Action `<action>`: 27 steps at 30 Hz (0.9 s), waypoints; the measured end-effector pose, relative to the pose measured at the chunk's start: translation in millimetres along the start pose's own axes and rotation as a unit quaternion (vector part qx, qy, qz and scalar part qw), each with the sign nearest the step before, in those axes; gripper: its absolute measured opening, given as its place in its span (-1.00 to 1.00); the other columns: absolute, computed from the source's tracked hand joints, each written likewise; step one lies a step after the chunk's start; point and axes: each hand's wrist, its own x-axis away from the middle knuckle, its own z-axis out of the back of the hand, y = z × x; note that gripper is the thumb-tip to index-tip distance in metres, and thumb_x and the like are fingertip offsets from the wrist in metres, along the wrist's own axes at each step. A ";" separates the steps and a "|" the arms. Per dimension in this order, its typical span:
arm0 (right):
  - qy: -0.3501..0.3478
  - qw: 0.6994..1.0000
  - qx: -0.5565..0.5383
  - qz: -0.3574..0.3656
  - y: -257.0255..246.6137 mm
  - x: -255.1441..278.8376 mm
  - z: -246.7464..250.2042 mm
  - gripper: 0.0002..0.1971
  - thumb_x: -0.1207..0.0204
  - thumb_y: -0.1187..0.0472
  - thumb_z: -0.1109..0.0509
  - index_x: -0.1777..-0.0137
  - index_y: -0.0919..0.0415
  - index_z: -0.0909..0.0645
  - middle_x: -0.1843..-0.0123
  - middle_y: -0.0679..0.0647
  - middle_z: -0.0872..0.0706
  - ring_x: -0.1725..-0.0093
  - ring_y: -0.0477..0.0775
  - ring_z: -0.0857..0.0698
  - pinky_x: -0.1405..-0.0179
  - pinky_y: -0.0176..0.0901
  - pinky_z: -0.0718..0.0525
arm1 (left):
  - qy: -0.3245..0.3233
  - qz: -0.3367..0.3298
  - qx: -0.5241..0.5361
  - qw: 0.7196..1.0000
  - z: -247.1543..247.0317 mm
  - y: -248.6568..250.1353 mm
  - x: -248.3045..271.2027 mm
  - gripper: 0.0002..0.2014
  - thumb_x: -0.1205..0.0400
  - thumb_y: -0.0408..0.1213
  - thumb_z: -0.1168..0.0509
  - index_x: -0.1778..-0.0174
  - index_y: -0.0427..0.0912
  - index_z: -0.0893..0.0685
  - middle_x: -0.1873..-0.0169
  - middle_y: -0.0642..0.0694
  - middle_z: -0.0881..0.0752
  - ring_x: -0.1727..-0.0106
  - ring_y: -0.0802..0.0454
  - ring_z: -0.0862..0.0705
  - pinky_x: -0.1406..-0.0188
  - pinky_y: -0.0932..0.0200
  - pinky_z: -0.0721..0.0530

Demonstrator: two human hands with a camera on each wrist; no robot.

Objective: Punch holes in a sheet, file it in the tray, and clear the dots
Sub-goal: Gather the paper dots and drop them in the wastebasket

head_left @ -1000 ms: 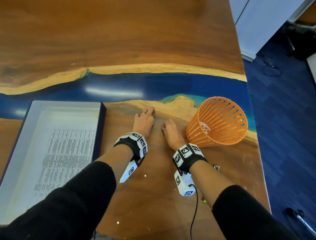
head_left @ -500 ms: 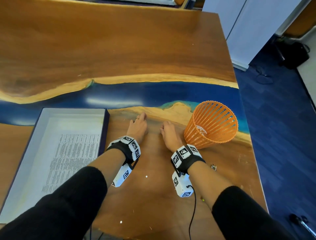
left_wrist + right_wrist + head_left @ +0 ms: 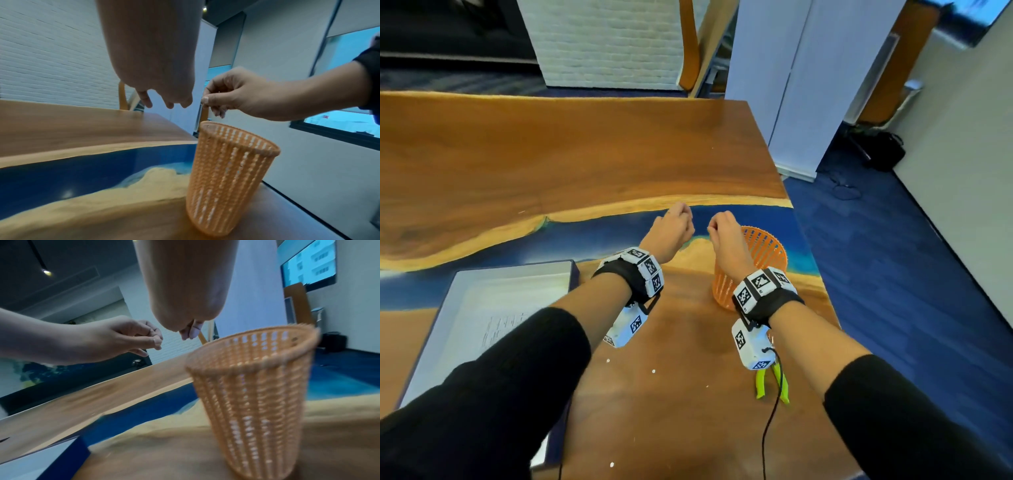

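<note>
Both hands hover above the table beside the upright orange mesh basket (image 3: 768, 251). My left hand (image 3: 680, 215) pinches thumb against fingertips, just left of the basket (image 3: 252, 394). My right hand (image 3: 717, 222) pinches the same way over the basket's near-left rim (image 3: 207, 125). The paper dots in the pinches are too small to make out. Loose white dots (image 3: 653, 371) lie on the wood near me. The printed sheet (image 3: 493, 318) lies in the white tray (image 3: 460, 284) at the left. A green hole punch (image 3: 774, 380) lies under my right wrist.
The table's right edge (image 3: 822, 274) runs close behind the basket, with blue carpet below. A wooden chair (image 3: 690, 48) and white panels stand beyond the far edge. A black cable (image 3: 770, 421) hangs from my right wrist camera.
Both hands have lifted off the table, where their fingertips were pressing, and moved up toward the basket with fingers now pinched. The head camera has tilted up.
</note>
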 end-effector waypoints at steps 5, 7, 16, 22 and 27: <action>-0.009 0.994 0.058 -0.088 54.0 14.1 42.9 -0.85 -0.64 0.32 -0.17 -0.01 0.39 -0.52 -0.07 0.32 -0.57 -0.04 0.27 -0.57 0.02 0.05 -0.50 | -0.099 -0.044 0.061 0.992 -20.9 57.1 -22.2 -0.94 -0.69 -0.31 -0.15 0.09 -0.09 -0.48 -0.09 -0.06 -0.48 -0.02 0.02 -0.42 -0.06 -0.01 -0.38; -0.032 0.990 0.069 -0.122 67.4 18.2 48.6 -0.84 -0.62 0.32 -0.19 0.04 0.40 -0.56 -0.06 0.33 -0.59 0.02 0.25 -0.58 0.09 0.05 -0.51 | -0.119 -0.058 0.051 0.990 -30.1 69.1 -25.7 -0.89 -0.69 -0.33 -0.16 0.14 -0.21 -0.52 -0.09 -0.09 -0.49 -0.03 -0.03 -0.44 -0.02 0.05 -0.30; -0.033 0.989 0.045 -0.140 79.3 23.2 52.6 -0.80 -0.63 0.28 -0.24 0.09 0.38 -0.64 0.06 0.25 -0.63 0.13 0.09 -0.60 0.14 -0.05 -0.53 | -0.123 -0.072 0.048 0.989 -30.6 70.7 -27.5 -0.81 -0.66 -0.21 -0.27 0.19 -0.25 -0.64 -0.18 -0.11 -0.50 -0.21 -0.04 -0.44 -0.13 -0.04 -0.34; -0.013 0.991 0.029 -0.128 77.3 28.7 51.2 -0.89 -0.52 0.30 -0.39 0.23 0.24 -0.58 0.19 0.09 -0.57 0.21 -0.03 -0.56 0.17 -0.19 -0.46 | -0.102 -0.068 0.063 0.990 -31.8 64.0 -21.2 -0.79 -0.61 -0.20 -0.34 0.16 -0.30 -0.71 -0.13 -0.09 -0.53 -0.21 -0.04 -0.45 -0.18 -0.13 -0.42; -0.013 0.993 0.021 -0.116 76.2 32.6 53.3 -0.84 -0.44 0.40 -0.44 0.26 0.20 -0.54 0.20 0.07 -0.59 0.27 -0.10 -0.55 0.32 -0.41 -0.45 | -0.091 -0.070 0.094 0.989 -31.8 67.0 -18.5 -0.88 -0.53 -0.24 -0.43 0.16 -0.22 -0.71 -0.11 -0.06 -0.54 -0.21 0.00 -0.47 -0.17 -0.11 -0.40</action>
